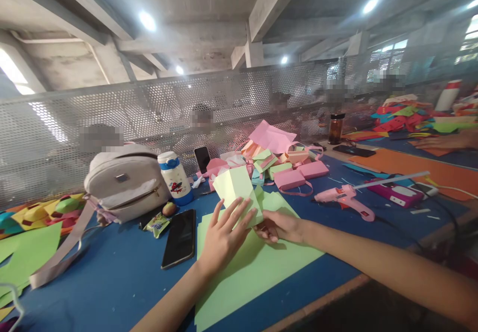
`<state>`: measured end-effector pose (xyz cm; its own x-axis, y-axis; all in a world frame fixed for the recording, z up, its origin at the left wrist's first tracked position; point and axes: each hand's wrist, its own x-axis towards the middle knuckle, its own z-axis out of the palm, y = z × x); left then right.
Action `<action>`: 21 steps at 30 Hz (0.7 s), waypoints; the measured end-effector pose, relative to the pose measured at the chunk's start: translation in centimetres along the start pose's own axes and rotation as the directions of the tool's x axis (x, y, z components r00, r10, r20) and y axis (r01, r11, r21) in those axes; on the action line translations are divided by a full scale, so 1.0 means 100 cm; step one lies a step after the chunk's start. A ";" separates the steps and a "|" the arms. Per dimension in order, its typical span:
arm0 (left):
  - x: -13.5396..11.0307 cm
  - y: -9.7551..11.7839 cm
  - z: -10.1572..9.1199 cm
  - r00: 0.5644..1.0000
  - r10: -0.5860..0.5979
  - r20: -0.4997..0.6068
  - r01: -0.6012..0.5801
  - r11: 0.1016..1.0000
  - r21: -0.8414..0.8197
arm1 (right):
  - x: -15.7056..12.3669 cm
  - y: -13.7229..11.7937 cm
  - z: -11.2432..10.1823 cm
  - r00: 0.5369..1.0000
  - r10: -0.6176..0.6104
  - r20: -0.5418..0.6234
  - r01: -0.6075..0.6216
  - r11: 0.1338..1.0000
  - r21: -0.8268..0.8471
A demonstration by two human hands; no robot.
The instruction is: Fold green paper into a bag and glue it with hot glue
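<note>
A folded piece of pale green paper (237,187) stands tilted up above a stack of light green sheets (239,287). Across its lower front lies my left hand (226,237), fingers stretched and spread; its thumb is hidden. My right hand (282,226) has its thumb and curled fingers closed on the lower right edge of that folded paper. Just behind is a pile of folded paper pieces, among them a pink paper box (287,181) with a strip handle. A pink glue gun (347,200) with a glue stick in its back lies to the right.
Left of the sheets are a black phone (179,240), a snack packet (157,225), a bottle (175,177) and a backpack (125,182). At right lie a purple device (398,192), cables and orange paper (407,170). Another person's hand (455,140) rests far right. A perforated metal screen (157,118) stands behind.
</note>
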<state>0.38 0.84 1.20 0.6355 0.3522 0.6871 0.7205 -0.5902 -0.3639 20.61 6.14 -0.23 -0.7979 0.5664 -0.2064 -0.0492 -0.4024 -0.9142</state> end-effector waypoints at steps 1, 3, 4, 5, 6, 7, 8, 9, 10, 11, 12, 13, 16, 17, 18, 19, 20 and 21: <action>0.001 0.000 -0.001 1.000 0.012 0.001 -0.012 1.000 0.010 | 0.000 0.000 0.000 1.000 0.006 0.008 -0.006 1.000 0.008; 0.002 -0.001 -0.003 0.999 0.043 -0.001 -0.043 0.998 0.044 | 0.000 0.000 -0.001 1.000 0.015 0.018 -0.016 1.000 0.021; 0.003 -0.001 -0.004 0.998 0.056 -0.008 -0.055 0.997 0.062 | 0.000 0.000 -0.001 1.000 0.020 0.022 -0.020 0.999 0.026; 0.004 -0.001 -0.005 0.998 0.067 -0.021 -0.065 0.995 0.078 | 0.001 0.000 -0.002 0.999 0.024 0.026 -0.025 0.999 0.031; 0.005 -0.001 -0.005 0.996 0.076 -0.038 -0.072 0.993 0.089 | 0.001 0.000 -0.003 0.999 0.028 0.030 -0.029 0.999 0.035; 0.005 0.000 -0.005 0.995 0.082 -0.055 -0.076 0.993 0.096 | 0.001 0.000 -0.003 0.999 0.032 0.034 -0.033 0.999 0.039; 0.006 0.000 -0.005 0.994 0.085 -0.070 -0.078 0.992 0.097 | 0.002 0.000 -0.004 0.999 0.034 0.039 -0.035 0.998 0.043; 0.006 0.000 -0.004 0.993 0.085 -0.078 -0.078 0.992 0.095 | 0.002 0.000 -0.004 0.999 0.034 0.043 -0.036 0.998 0.046; 0.006 0.000 -0.004 0.993 0.083 -0.080 -0.076 0.993 0.091 | 0.002 0.000 -0.004 0.998 0.032 0.048 -0.035 0.998 0.049; 0.005 0.000 -0.004 0.994 0.074 -0.074 -0.068 0.994 0.083 | 0.003 0.000 -0.004 0.998 0.029 0.054 -0.032 0.998 0.052; 0.005 -0.001 -0.003 0.996 0.058 -0.071 -0.053 0.996 0.070 | 0.003 0.000 -0.004 0.998 0.026 0.060 -0.029 0.998 0.053; 0.004 -0.001 -0.003 0.997 0.038 -0.068 -0.034 0.998 0.053 | 0.003 0.000 -0.005 0.998 0.022 0.067 -0.025 0.998 0.055; 0.002 -0.001 -0.003 0.997 -0.025 -0.074 0.023 1.000 -0.019 | 0.004 0.002 -0.006 0.996 0.010 0.088 -0.015 0.999 0.052; 0.002 -0.001 -0.002 0.996 -0.040 -0.085 0.036 0.998 -0.047 | 0.005 0.002 -0.006 0.996 0.006 0.094 -0.011 0.999 0.050; 0.001 -0.002 -0.002 0.993 -0.054 -0.102 0.046 0.996 -0.076 | 0.005 0.002 -0.006 0.995 0.002 0.100 -0.006 0.999 0.047; 0.001 -0.002 -0.002 0.990 -0.068 -0.122 0.055 0.993 -0.105 | 0.005 0.003 -0.006 0.994 -0.003 0.106 -0.002 0.999 0.044; 0.000 -0.002 -0.002 0.986 -0.082 -0.142 0.063 0.989 -0.133 | 0.005 0.003 -0.006 0.994 -0.007 0.112 0.002 0.999 0.040; 0.000 -0.002 -0.002 0.983 -0.096 -0.158 0.071 0.985 -0.158 | 0.006 0.003 -0.006 0.993 -0.010 0.119 0.006 0.999 0.035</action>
<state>0.18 0.80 1.35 0.5114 0.2885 0.8095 0.7109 -0.6712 -0.2100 20.53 6.79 -0.81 -0.8633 0.4807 -0.1541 -0.0750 -0.4240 -0.9025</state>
